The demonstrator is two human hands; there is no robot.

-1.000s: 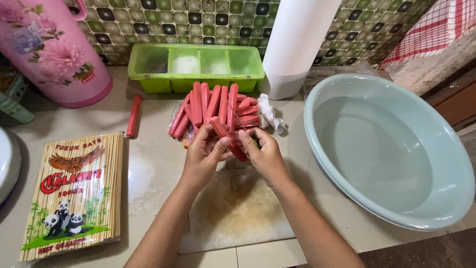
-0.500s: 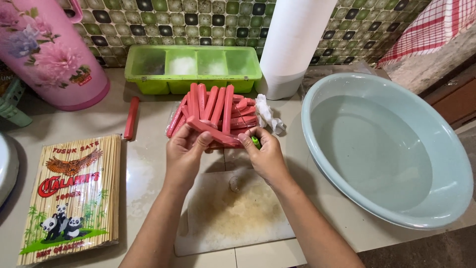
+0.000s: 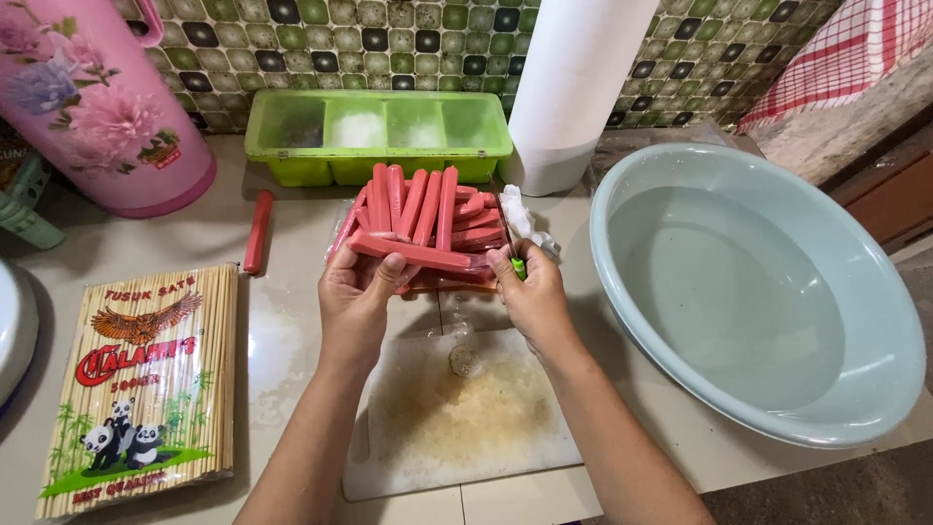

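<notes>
Fingers of my left hand (image 3: 358,292) pinch one long red sausage stick (image 3: 413,253) level above the white cutting board (image 3: 466,428). My right hand (image 3: 530,292) is curled tight around a small green-handled knife (image 3: 518,265) at the sausage's other end, both forearms angled inward.

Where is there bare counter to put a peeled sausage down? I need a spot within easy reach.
Bare counter lies between the packet of bamboo skewers and the white cutting board, and around the lone red sausage. The light blue basin holds nothing. It is crowded at the sausage pile, where both hands work.
</notes>
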